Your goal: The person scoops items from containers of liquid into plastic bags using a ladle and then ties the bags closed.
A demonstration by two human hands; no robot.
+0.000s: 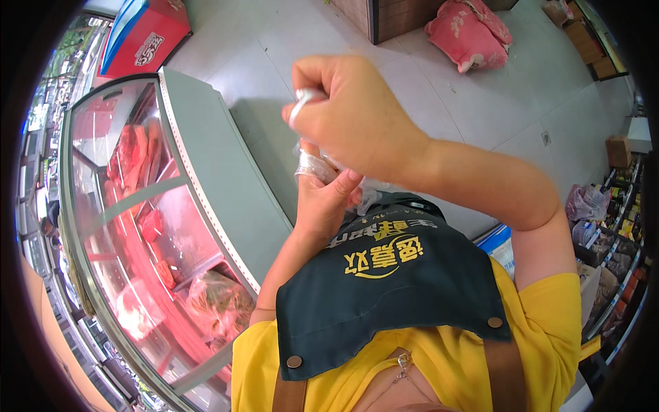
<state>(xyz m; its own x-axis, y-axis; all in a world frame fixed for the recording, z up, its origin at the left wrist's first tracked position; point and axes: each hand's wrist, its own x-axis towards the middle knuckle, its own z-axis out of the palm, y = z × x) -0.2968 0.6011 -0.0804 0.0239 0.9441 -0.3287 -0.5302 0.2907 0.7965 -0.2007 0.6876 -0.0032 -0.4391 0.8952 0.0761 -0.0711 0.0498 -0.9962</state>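
My right hand [363, 116] is raised in front of me, its fingers curled tightly around a whitish strip of thin plastic [304, 103]. Just below it, my left hand [324, 198] has its thumb bent in against the fingers. Clear plastic film [314, 167] wraps around the left fingers, and more of it bunches behind them, over the apron's lower part. Whether the film is a bag or a glove is hard to tell, and my right hand hides part of it. Below both hands is my dark bib apron [383, 298], printed with yellow writing.
A glass-fronted display case [231, 170] with raw meat [131, 154] and a plastic-bagged item [219, 301] stands on my left. A red chest freezer [149, 38] is beyond it. A pink floral bundle [468, 33] lies on the tiled floor [422, 87]. Stocked shelves [618, 247] are at right.
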